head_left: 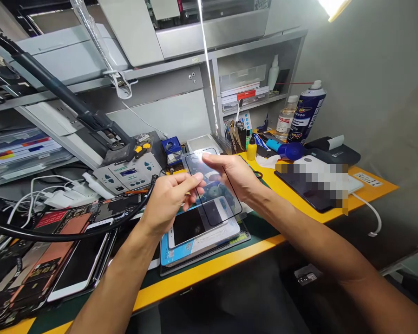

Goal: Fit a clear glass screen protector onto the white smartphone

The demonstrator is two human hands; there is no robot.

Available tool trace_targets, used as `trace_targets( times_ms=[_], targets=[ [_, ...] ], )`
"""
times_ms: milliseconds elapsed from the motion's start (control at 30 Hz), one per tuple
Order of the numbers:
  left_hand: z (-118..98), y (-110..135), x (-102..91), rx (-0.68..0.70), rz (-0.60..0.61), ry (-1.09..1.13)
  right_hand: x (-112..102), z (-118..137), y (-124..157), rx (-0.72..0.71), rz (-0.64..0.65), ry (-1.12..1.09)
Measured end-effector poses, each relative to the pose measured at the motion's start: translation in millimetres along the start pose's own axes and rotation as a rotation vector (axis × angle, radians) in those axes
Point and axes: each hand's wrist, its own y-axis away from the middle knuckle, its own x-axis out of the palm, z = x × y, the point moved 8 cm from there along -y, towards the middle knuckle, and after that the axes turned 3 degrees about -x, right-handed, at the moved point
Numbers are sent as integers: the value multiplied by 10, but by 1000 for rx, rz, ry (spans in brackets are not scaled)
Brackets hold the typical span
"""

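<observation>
I hold a clear glass screen panel with a black border (218, 204) in the air above the bench, tilted toward me. My left hand (169, 197) pinches its left edge with thumb and fingers. My right hand (231, 174) grips its upper right edge from behind. Below the panel lies a white phone with a dark screen (195, 225) on a blue and white pad (209, 243), which rests on a dark work mat (242, 237).
Several disassembled phones (73, 260) cover the left of the yellow bench (209, 273). A grey control station (128, 172) and black hoses (55, 234) stand behind them. Tools in a holder (237, 134), a yellow bottle (251, 148), a spray can (306, 111) and a dark tablet (308, 190) sit right.
</observation>
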Motion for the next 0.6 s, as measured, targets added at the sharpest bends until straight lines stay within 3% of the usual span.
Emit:
trace_targets(
  times_ms=[600],
  targets=[
    [-119, -11, -253, 227, -287, 90, 116, -67, 94, 18, 111, 184]
  ],
)
